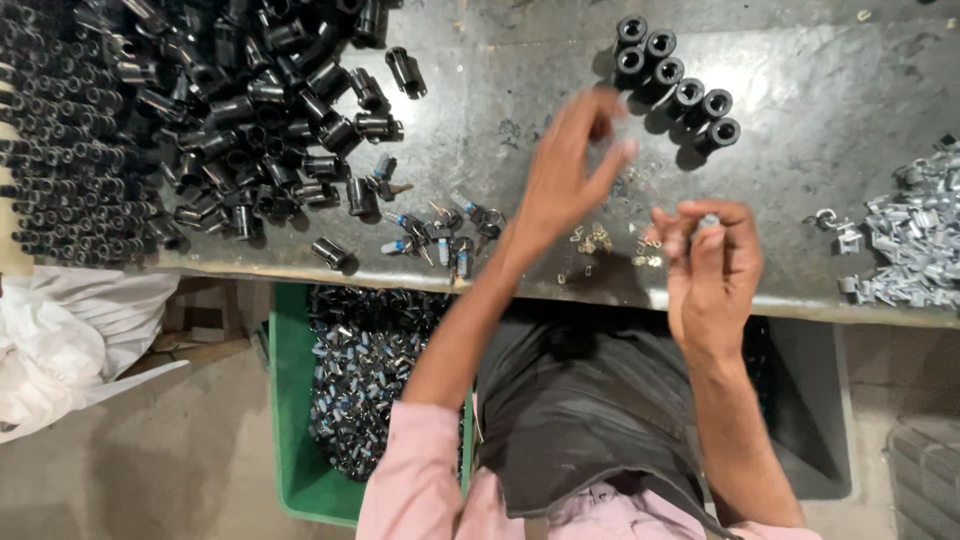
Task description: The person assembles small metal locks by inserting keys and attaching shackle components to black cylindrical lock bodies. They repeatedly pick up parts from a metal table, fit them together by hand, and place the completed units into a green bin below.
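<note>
My left hand [572, 165] hovers over the dark metal bench [820, 90], fingers spread, blurred with motion, holding nothing I can make out. My right hand [712, 265] is curled near the bench's front edge, pinching a small silvery part [708, 221] between thumb and fingers. Tiny brass pieces [598, 240] lie on the bench between the two hands. Several black cylinders [675, 80] stand upright in a cluster beyond my left hand.
A big heap of black cylinders [230, 110] covers the left of the bench, with keyed parts [440, 230] at its edge. Silver metal pieces [915, 240] pile at the right. Below the bench a green crate [295, 440] holds assembled parts; a white bag [70, 340] lies left.
</note>
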